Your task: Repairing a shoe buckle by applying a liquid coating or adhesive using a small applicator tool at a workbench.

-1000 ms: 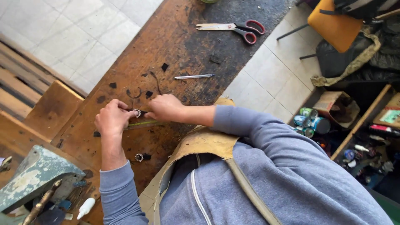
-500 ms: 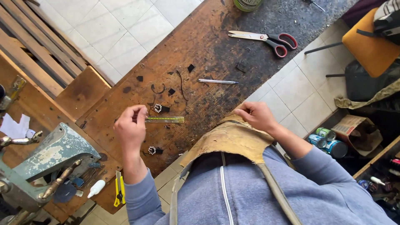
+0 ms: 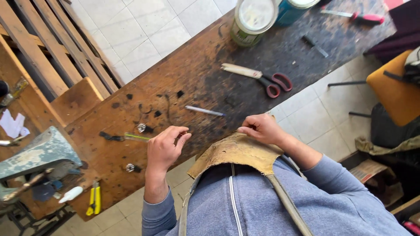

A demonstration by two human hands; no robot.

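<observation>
My left hand (image 3: 164, 148) hovers over the near edge of the wooden workbench (image 3: 205, 87), fingers loosely curled and apart, holding nothing. Just left of it lie a thin green strip (image 3: 135, 137) and a small metal ring (image 3: 141, 127). My right hand (image 3: 260, 129) rests against my chest with its fingers closed on the top edge of the tan leather apron (image 3: 236, 153). A slim pen-like tool (image 3: 204, 111) lies on the bench between the two hands.
Red-handled scissors (image 3: 267, 81) lie farther back, with a green can (image 3: 253, 15) and a blue can (image 3: 297, 6) behind them. At the left end are a second metal ring (image 3: 129, 167), a yellow utility knife (image 3: 94, 199), a white bottle (image 3: 72, 194) and a grey-green machine (image 3: 39, 153). A yellow chair (image 3: 393, 91) stands right.
My left hand has let go of the green strip, which now lies on the bench. My right hand drew back from the bench to the apron's top edge and stays there.
</observation>
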